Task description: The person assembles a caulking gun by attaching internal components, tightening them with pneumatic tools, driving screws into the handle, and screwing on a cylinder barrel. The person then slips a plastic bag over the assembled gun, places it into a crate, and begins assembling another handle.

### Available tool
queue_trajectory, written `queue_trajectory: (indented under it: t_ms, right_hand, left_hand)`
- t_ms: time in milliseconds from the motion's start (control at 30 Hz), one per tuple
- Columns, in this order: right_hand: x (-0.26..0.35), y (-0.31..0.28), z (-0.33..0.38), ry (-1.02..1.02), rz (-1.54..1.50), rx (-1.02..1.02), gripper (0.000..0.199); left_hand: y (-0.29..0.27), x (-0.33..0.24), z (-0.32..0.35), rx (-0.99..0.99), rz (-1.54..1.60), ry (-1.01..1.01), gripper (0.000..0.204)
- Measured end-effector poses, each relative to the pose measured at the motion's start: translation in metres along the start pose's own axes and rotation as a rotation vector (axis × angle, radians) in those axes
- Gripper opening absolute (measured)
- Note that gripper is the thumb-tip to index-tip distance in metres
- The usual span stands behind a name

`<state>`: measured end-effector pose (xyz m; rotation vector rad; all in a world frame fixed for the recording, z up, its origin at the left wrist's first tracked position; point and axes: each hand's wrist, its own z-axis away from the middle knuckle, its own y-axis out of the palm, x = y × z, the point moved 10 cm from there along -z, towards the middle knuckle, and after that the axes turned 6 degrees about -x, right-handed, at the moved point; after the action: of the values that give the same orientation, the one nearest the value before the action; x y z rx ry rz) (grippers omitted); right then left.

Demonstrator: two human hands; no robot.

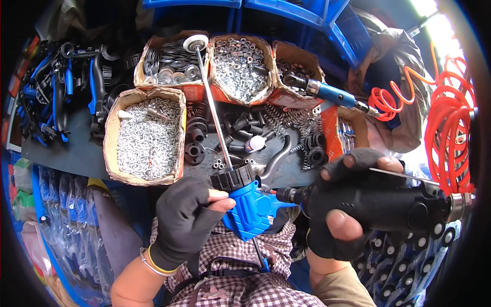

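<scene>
Blue moulded-plastic housing [249, 214], before checked garment [220, 254]; black ribbed cap [232, 178] and silver metal rod [212, 102] fitted. Left hand [185, 220] closed on housing; right hand [330, 235] gripping black cylindrical driver [391, 204] alongside. Fastening apparently unfinished.

Bench [82, 148] around the carton of nuts [221, 97]: to its left, a carton of washers [192, 92]; to its right, a blue air ratchet [335, 95]; front-left, a carton of screws [111, 146]; front-right, coil springs [280, 121].
</scene>
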<state>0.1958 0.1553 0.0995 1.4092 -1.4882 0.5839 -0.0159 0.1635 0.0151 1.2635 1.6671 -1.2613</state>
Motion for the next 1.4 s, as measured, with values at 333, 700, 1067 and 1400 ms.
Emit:
queue_trajectory:
  t_ms: [333,700,1067,1400]
  right_hand:
    - [-0.030,0.011,-0.001,-0.093,0.332,0.206,0.073]
    - [-0.002,0.008,0.016,0.108,-0.147,0.015,0.078]
    - [0.031,0.014,0.032,-0.041,-0.277,0.174,0.080]
    - [0.039,0.001,0.058,-0.018,-0.099,0.060,0.082]
  left_hand:
    - [0.053,0.042,0.082,0.109,0.752,-0.910,0.007]
    - [0.053,0.043,0.079,0.067,0.801,-0.973,0.010]
    - [0.061,0.030,0.091,-0.073,1.134,-1.006,0.019]
    - [0.030,0.022,0.077,0.027,0.252,-0.316,0.052]
